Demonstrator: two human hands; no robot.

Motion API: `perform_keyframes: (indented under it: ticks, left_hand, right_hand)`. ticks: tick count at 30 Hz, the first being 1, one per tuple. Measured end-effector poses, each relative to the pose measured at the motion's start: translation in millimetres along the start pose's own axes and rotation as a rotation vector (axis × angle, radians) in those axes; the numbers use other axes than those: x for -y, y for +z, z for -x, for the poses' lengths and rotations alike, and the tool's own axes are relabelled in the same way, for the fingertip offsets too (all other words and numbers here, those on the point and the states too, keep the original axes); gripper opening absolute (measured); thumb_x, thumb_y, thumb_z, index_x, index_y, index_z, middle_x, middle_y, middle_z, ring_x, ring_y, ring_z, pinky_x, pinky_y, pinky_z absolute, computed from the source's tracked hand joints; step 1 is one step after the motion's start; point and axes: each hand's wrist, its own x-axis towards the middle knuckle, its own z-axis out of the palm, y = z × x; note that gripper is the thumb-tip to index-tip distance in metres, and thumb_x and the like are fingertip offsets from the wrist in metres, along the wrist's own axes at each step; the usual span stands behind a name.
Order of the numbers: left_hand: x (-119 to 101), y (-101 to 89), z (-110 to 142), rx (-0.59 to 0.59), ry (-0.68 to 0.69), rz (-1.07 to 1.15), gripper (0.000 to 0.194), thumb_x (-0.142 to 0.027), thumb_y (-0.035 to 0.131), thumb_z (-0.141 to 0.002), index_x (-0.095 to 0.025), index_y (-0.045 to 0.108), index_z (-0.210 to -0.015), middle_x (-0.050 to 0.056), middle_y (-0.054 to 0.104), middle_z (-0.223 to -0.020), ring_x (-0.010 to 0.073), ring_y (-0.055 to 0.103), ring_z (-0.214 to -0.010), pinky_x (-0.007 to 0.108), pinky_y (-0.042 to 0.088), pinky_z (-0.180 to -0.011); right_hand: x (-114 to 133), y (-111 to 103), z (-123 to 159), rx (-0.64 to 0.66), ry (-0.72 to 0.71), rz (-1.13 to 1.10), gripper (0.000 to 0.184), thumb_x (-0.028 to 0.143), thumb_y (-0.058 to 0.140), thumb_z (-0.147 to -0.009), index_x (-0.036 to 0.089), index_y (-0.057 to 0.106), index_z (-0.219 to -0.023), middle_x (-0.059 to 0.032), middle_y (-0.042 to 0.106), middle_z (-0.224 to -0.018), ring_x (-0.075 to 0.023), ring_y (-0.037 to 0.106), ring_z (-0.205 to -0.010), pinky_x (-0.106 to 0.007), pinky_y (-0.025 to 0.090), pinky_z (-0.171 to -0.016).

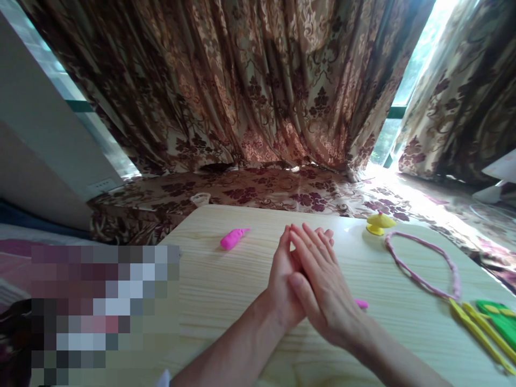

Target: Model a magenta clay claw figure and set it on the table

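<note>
Far off to the left of the hands, and a little beyond them, I see a pink shape [231, 239] lying on the pale table [217, 301], plump at one end and drawn to a thin tip at the other; I would count that one as formed. Next comes the left hand [280, 282], palm turned inward, with the right hand [320, 282] laid over it. The two are pressed flat together, fingers fairly straight, neither clenched. I can't tell whether anything sits between the palms, so I can't say how far a piece there might have got.

Just right of the right hand's heel, a small pink piece [362, 304] peeks out, the rest hidden from me; it is the nearest loose material I can make out, and its state stays unclear. Beyond the hands to the right stands a yellow shape [377, 223], a rounded top on a foot with a pink dot, which looks complete to me. Further right lies a twisted pink loop [421, 282], seemingly closed and done. Past it, well apart from both hands, lie two yellow tools [465, 319], unused now, beside a green item [503, 327]. What remains, I cannot judge.
</note>
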Motion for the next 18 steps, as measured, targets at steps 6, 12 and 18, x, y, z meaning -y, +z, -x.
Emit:
perform_keyframes:
  ticks: [6,12,18]
  left_hand:
    - [-9,2.3,7,0.201,-0.040,0.376,0.062,-0.056,0.028,-0.086,-0.015,0.043,-0.130,0.011,0.046,-0.135,0.0243,0.035,-0.129,0.038,0.028,-0.105]
    - [-1,-4.9,2,0.163,-0.060,0.432,0.062,-0.054,0.029,-0.087,-0.012,0.041,-0.131,0.012,0.045,-0.136,0.0236,0.030,-0.132,0.038,0.024,-0.107]
    - [-9,4.2,8,0.263,-0.104,0.457,0.065,-0.056,0.028,-0.087,-0.009,0.044,-0.129,0.015,0.046,-0.134,0.0262,0.033,-0.130,0.039,0.023,-0.106]
  right_hand:
    - [-8,-2,8,-0.102,0.131,0.096,0.057,0.033,0.030,-0.092,0.011,0.016,-0.142,-0.0094,0.013,-0.150,-0.0241,0.007,-0.138,-0.050,0.011,-0.111]
    - [7,-5,1,0.061,-0.080,0.108,0.063,0.037,0.037,-0.089,0.010,0.019,-0.142,-0.0082,0.010,-0.151,-0.0247,0.006,-0.138,-0.046,0.011,-0.112]
    - [-12,-16,-2,-0.118,0.077,0.177,0.053,0.025,0.030,-0.092,0.008,0.022,-0.141,-0.0109,0.014,-0.150,-0.0232,0.007,-0.138,-0.049,0.011,-0.111]
